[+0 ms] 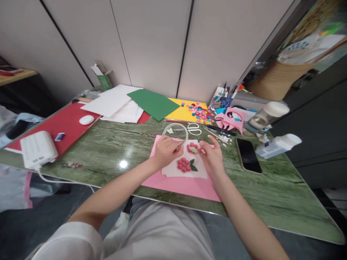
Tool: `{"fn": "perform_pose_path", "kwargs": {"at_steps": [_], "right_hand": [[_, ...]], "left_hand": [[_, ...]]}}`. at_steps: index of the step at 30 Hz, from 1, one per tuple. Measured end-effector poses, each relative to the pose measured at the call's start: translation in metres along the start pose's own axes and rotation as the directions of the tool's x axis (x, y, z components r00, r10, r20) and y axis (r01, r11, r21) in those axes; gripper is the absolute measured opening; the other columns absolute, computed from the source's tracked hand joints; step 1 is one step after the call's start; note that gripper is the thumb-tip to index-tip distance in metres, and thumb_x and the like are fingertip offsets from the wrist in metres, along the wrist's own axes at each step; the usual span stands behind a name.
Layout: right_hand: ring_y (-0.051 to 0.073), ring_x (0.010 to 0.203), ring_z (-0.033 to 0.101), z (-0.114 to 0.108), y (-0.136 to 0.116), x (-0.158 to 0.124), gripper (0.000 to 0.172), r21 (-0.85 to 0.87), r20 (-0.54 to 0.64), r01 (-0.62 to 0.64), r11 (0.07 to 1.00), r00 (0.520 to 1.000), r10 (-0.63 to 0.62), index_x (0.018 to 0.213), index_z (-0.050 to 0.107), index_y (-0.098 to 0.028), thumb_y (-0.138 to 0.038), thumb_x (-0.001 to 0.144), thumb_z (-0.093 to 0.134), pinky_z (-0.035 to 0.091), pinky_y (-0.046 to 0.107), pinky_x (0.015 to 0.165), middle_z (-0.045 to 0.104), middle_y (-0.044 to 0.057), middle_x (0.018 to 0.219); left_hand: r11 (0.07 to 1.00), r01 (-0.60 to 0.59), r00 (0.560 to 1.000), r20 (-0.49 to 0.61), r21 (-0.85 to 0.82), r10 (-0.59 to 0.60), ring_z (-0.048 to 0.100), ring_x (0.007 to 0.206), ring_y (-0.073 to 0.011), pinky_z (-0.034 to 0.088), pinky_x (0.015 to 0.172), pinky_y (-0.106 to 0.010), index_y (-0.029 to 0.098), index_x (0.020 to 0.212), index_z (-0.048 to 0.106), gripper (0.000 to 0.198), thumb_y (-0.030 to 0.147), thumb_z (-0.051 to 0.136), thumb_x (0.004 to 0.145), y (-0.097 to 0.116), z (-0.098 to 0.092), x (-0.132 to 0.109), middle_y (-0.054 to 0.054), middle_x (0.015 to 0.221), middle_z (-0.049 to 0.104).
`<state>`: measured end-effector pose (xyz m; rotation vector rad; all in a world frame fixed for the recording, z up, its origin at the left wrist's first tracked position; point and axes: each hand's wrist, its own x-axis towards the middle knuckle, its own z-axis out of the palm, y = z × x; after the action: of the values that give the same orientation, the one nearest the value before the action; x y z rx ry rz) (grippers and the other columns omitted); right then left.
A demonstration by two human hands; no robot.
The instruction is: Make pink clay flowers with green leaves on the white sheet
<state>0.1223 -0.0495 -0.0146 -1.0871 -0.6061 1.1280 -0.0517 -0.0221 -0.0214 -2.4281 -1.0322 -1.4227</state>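
Note:
My left hand (pixel 168 148) is closed on a thin, pale ring (pixel 186 130) that looks like a roll of tape. Opposite it, my right hand (pixel 213 155) pinches a light green paper leaf (pixel 193 149). Beneath both hands lies a white sheet (pixel 170 170) on top of a pink sheet (pixel 184 185). On the white sheet sits a cluster of pink paper balls (pixel 184 165) with dark green leaves (pixel 193 167) beside it. A second pink cluster (pixel 189 144) is partly hidden behind the light leaf.
White scissors (pixel 194 129) and a pale green paper scrap (pixel 170 130) lie beyond my hands. Colourful small balls (pixel 202 113) are spread over yellow paper (pixel 176 115). A phone (pixel 248 155) and two bottles (pixel 279 145) stand right; a white power bank (pixel 38 148) lies left.

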Motion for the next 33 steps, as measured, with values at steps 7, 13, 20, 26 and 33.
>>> {"fn": "perform_pose_path", "kwargs": {"at_steps": [7,13,20,26,33], "right_hand": [[0.011,0.075,0.060,-0.027,-0.009,0.028,0.060,-0.234,0.058,0.230,0.945,0.973,-0.223,0.112,0.039,-0.027,-0.022,0.060,0.069,0.048,0.029,0.073,0.061,-0.002,0.086],[0.014,0.073,0.058,-0.030,-0.004,0.031,0.066,-0.624,0.286,0.413,0.663,0.911,-0.298,0.121,0.038,-0.025,-0.025,0.062,0.067,0.048,0.033,0.070,0.059,0.002,0.091],[0.011,0.061,0.052,-0.028,0.006,0.023,0.069,-0.769,0.381,0.435,0.469,0.900,-0.211,0.125,0.039,-0.024,-0.030,0.062,0.067,0.046,0.030,0.062,0.052,0.003,0.096],[0.011,0.062,0.050,-0.030,0.010,0.025,0.067,-0.792,0.361,0.425,0.438,0.905,-0.227,0.123,0.041,-0.024,-0.026,0.061,0.066,0.045,0.030,0.064,0.049,0.002,0.091],[0.009,0.058,0.050,-0.035,0.009,0.030,0.067,-0.750,0.321,0.355,0.558,0.933,-0.163,0.123,0.040,-0.023,-0.021,0.061,0.064,0.044,0.026,0.059,0.050,-0.001,0.086]], "left_hand": [[0.876,0.286,0.898,0.210,0.389,-0.387,0.052,0.078,-0.0208,0.034,0.075,-0.034,0.018,0.094,0.062,0.030,0.030,0.036,0.085,-0.079,-0.012,0.012,-0.007,0.078,0.061],[0.769,0.306,0.797,0.292,0.560,-0.530,0.047,0.093,-0.0270,0.033,0.076,-0.038,0.015,0.093,0.062,0.031,0.026,0.035,0.084,-0.109,-0.012,0.005,-0.014,0.095,0.055],[0.834,0.233,0.857,0.299,0.500,-0.419,0.043,0.101,-0.0296,0.028,0.085,-0.045,0.015,0.111,0.056,0.037,0.014,0.038,0.079,-0.078,-0.013,0.008,-0.017,0.104,0.052],[0.965,0.075,0.900,0.399,0.252,-0.174,0.047,0.096,-0.0225,0.030,0.087,-0.040,0.020,0.109,0.056,0.034,0.014,0.039,0.080,-0.031,-0.011,0.010,-0.009,0.097,0.056],[0.996,-0.023,0.907,0.420,0.083,-0.014,0.050,0.089,-0.0200,0.034,0.086,-0.038,0.018,0.102,0.060,0.027,0.016,0.043,0.081,-0.006,-0.007,0.003,-0.007,0.090,0.060]]}}
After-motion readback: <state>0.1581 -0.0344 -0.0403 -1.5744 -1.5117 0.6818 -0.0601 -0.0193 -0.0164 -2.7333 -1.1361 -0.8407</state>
